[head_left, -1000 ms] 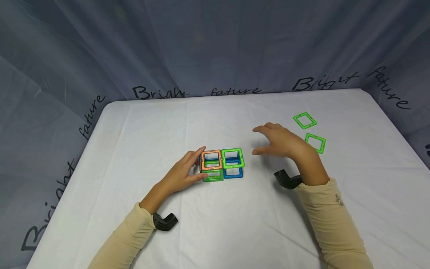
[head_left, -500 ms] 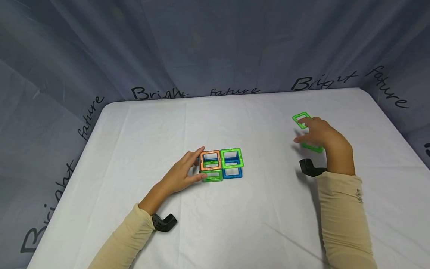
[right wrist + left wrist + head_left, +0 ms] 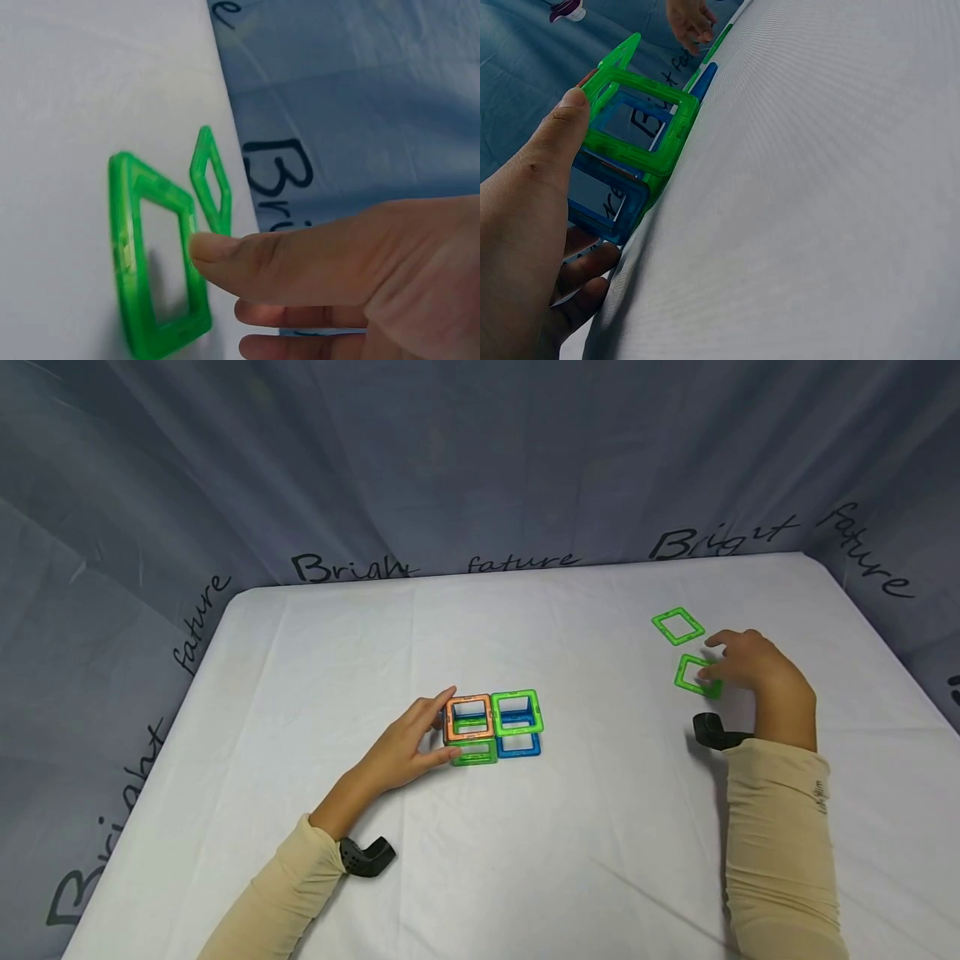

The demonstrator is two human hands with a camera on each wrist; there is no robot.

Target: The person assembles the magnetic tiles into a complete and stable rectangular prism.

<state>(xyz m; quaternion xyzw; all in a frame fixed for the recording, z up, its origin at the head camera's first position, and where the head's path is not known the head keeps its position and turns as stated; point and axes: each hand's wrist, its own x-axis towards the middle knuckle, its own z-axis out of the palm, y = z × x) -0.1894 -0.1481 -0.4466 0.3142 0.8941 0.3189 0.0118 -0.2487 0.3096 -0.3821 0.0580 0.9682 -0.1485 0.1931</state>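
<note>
My left hand (image 3: 401, 752) holds a low box of magnetic tiles (image 3: 492, 718) at its left side, thumb at the front and fingers behind. The box has orange and green square frames on top, with green and blue frames below. In the left wrist view the thumb presses near the edge of a green frame (image 3: 660, 161). On the right, my right hand (image 3: 750, 662) hovers with spread fingers over a loose green square tile (image 3: 680, 672). Its thumb overlaps that tile's edge in the right wrist view, and the remaining fingers sit off to the side.
A second loose green tile (image 3: 692, 620) lies flat beyond the first, turned like a diamond. White cloth covers the table (image 3: 570, 843). Dark curtains (image 3: 480, 460) with black lettering stand behind it and at the sides. A black wrist camera (image 3: 367, 857) sits below the left hand.
My right hand has moved away from beside the tile box, rightward to the near loose green tile. The left hand stays at the box.
</note>
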